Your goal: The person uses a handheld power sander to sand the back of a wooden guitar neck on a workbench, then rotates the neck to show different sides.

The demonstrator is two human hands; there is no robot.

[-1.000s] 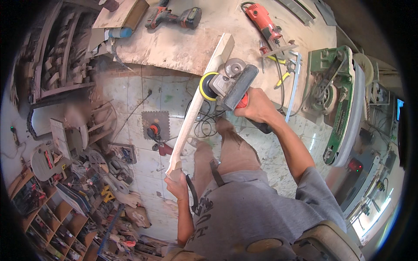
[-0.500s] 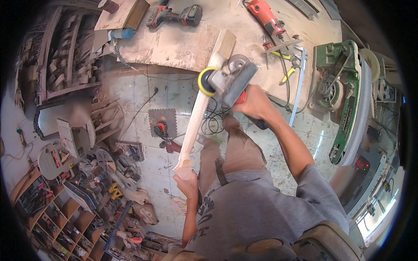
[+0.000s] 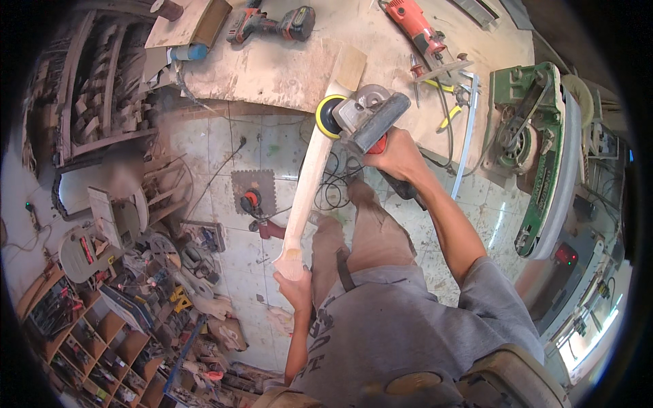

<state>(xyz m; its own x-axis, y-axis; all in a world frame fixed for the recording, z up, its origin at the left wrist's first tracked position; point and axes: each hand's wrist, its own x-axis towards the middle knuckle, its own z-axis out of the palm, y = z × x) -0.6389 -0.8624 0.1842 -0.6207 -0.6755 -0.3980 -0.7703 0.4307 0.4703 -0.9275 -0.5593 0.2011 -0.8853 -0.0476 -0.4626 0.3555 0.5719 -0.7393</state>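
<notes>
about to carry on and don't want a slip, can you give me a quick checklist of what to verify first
1. Left hand gripping the near end of the wooden piece: ok.
2. Right hand wrapped around the grinder: ok.
3. Clamp holding the wood at the workbench: not ok, none visible.
4. Cordless drill lying apart from the wood: ok.
5. Gloves on both hands: not ok, they are bare.
6. Yellow-rimmed disc stopped or spinning: cannot tell.
</notes>
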